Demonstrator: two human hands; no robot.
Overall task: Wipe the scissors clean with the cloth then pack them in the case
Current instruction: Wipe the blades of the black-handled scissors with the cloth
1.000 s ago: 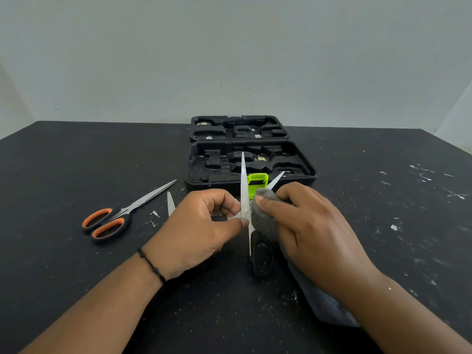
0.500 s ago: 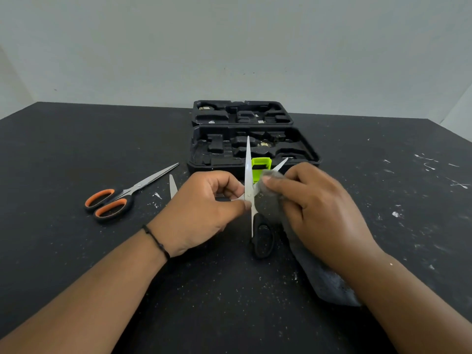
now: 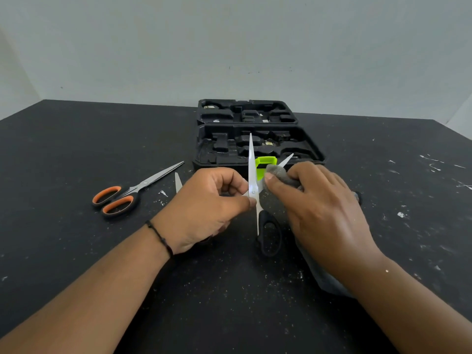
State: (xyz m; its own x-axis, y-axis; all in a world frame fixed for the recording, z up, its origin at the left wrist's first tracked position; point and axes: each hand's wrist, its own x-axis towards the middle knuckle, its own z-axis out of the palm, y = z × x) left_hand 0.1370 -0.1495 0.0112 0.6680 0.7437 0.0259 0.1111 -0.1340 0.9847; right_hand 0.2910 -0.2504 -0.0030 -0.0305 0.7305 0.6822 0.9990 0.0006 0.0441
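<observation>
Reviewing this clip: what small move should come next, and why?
Probably slide the grey cloth outward along the right blade of the black-handled scissors: the right hand presses it near the pivot, the bare tip beyond, while the left hand steadies them.

Around the one open black case (image 3: pixel 258 152) are two pairs of scissors, black-handled (image 3: pixel 252 175) and orange-handled (image 3: pixel 132 192), one grey cloth (image 3: pixel 278 175) and two hands (image 3: pixel 204 208) (image 3: pixel 324 213).
</observation>
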